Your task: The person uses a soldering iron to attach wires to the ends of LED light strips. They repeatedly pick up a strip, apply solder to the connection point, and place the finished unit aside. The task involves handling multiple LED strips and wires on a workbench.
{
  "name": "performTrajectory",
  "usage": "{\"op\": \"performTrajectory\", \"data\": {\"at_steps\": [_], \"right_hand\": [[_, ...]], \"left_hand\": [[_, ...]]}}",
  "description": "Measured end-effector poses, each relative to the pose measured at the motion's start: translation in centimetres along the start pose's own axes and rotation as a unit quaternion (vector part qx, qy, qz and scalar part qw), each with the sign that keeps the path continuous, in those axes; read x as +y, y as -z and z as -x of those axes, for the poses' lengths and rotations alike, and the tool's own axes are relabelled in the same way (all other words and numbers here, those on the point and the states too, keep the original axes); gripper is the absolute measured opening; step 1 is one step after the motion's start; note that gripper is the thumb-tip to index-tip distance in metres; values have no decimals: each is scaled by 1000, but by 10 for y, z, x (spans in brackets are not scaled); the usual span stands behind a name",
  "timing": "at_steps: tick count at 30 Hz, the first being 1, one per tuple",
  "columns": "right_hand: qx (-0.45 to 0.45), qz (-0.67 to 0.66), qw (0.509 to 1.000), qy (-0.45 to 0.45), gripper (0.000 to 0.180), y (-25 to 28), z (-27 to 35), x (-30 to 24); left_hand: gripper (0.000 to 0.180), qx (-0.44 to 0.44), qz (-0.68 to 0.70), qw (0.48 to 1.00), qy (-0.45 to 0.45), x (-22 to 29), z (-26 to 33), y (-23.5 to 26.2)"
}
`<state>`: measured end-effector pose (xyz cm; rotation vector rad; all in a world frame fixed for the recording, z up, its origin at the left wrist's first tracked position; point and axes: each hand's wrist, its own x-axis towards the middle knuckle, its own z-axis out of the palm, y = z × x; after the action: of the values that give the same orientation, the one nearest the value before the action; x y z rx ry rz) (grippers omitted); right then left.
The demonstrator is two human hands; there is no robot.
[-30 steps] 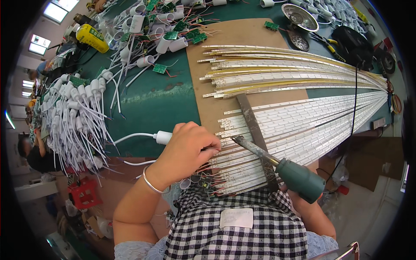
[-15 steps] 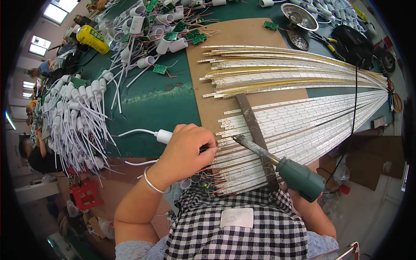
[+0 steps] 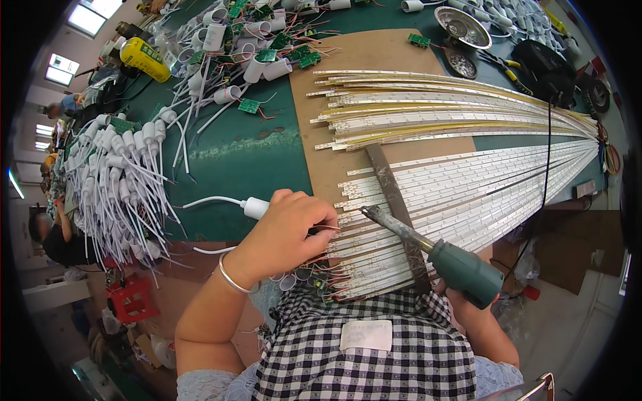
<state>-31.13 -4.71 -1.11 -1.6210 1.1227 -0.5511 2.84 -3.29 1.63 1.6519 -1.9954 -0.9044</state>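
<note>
My left hand (image 3: 291, 227) is closed around a white plastic end cap (image 3: 255, 208) with a white cord trailing left. Its thumb and forefinger pinch thin wires at the ends of the lower row of white LED strips (image 3: 455, 194). Below the strips, my right hand (image 3: 461, 302) is wrapped around the green handle of a soldering iron (image 3: 466, 274), which partly hides its fingers. The iron's tip points up and left, just above the strips. A dark flat metal bar (image 3: 391, 187) lies across them.
A second bundle of strips (image 3: 428, 107) lies farther back on a brown board (image 3: 301, 113). White capped cords (image 3: 120, 174) and green circuit boards (image 3: 249, 105) crowd the left. A metal bowl (image 3: 461, 28), pliers (image 3: 511, 73) and a black cable (image 3: 548, 160) are on the right.
My left hand has shifted slightly right and up with the end cap. A reddish wire now shows at its fingertips. The soldering iron has moved slightly right, its tip still over the strips.
</note>
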Motion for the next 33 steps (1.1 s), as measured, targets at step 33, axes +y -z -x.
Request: {"op": "performTrajectory", "data": {"at_steps": [33], "right_hand": [[-115, 157, 963, 186, 50, 10, -26, -17]], "left_hand": [[21, 195, -126, 972, -23, 3, 5, -40]]}}
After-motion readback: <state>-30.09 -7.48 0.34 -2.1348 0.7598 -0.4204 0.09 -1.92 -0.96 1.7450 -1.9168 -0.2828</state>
